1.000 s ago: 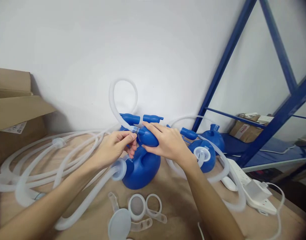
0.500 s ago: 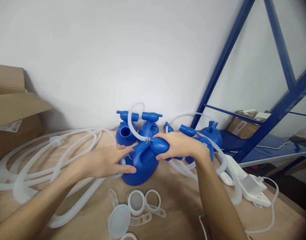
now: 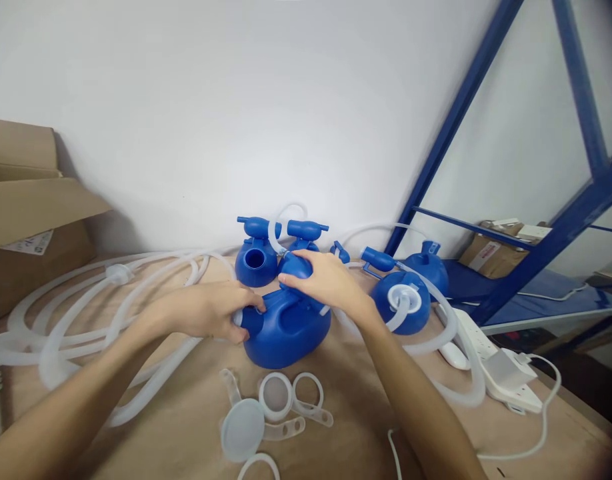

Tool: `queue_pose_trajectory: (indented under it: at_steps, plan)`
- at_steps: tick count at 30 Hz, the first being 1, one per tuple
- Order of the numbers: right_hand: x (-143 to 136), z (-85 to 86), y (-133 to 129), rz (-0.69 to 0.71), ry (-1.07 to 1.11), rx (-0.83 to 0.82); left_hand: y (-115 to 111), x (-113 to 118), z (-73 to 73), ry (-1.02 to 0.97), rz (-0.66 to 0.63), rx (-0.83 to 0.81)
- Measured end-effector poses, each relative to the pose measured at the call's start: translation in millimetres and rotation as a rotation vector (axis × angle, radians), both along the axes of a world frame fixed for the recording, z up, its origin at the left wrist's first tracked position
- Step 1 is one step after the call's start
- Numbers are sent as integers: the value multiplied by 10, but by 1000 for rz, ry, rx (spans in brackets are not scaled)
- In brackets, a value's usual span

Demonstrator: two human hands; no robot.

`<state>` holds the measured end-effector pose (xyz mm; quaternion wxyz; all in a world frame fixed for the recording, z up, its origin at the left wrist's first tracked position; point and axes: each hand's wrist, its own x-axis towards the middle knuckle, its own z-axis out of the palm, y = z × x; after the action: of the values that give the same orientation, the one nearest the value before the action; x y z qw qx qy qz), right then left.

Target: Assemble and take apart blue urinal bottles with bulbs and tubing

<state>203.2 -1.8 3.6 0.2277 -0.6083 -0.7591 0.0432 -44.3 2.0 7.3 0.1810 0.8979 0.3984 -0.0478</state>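
A blue jug (image 3: 289, 333) lies on its side on the brown tabletop (image 3: 351, 427). My left hand (image 3: 216, 310) is closed round its neck, at the white-rimmed left end. My right hand (image 3: 326, 277) grips a small blue bulb-shaped piece (image 3: 296, 267) above the jug, and a translucent hose (image 3: 275, 239) runs up from that piece. Behind stand two more blue containers, one with a round open mouth (image 3: 255, 260). Nearer me lie a translucent cap with a strap (image 3: 243, 430), a white ring with a grey disc (image 3: 275, 396) and a thin ring (image 3: 308, 391).
Coiled translucent hoses (image 3: 76, 340) spread over the left side, beside a cardboard box (image 3: 36, 267). At right are a blue jug with a hose (image 3: 401, 303), a white power strip (image 3: 479, 340) with a cable, and a blue metal rack (image 3: 451, 120).
My right hand has moved left with the blue bulb-shaped piece. My left hand's fingers have closed round the jug's neck. The jug looks turned slightly, and the view has shifted a little.
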Motion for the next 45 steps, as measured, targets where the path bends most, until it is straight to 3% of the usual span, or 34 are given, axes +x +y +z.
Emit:
queue_pose_trajectory:
  at_steps: [3,6,10,12,14,16,18,22,26,28,31,35,38,42,45]
  plan:
    - [38,-42,77,3,70,43,47,32,-3,-33,-15,-39]
    - [55,-33,71,36,69,136,107,20,-35,-66,-39,24]
    - [56,163,-250,248,-5,282,82,-118,-48,-30,-38,253]
    - [40,262,-488,443,-93,168,19,-185,-48,-10,-18,392]
    - [-19,269,-691,606,-242,-77,-52,-201,-61,22,14,468]
    - [-141,155,-805,693,-441,-326,-106,-165,-82,68,60,479]
    - [-312,-41,-824,736,-577,-473,-132,-115,-93,113,97,472]
    - [-623,-417,-726,730,-791,-515,-126,-158,-31,150,124,457]
    - [-674,-528,-670,723,-809,-427,-91,-387,56,167,229,379]
    - [-583,-448,-681,731,-769,-353,-83,-488,75,174,268,335]
    - [-335,-189,-754,693,-646,-249,-131,-552,78,157,289,291]
    - [11,43,-850,506,-380,27,-302,-402,58,131,223,440]
    - [144,-81,-784,371,-50,224,-341,-124,13,87,117,633]
    - [178,-324,-557,502,395,187,-122,246,-103,52,29,726]
    - [193,-354,-423,575,493,145,78,388,-188,49,20,714]
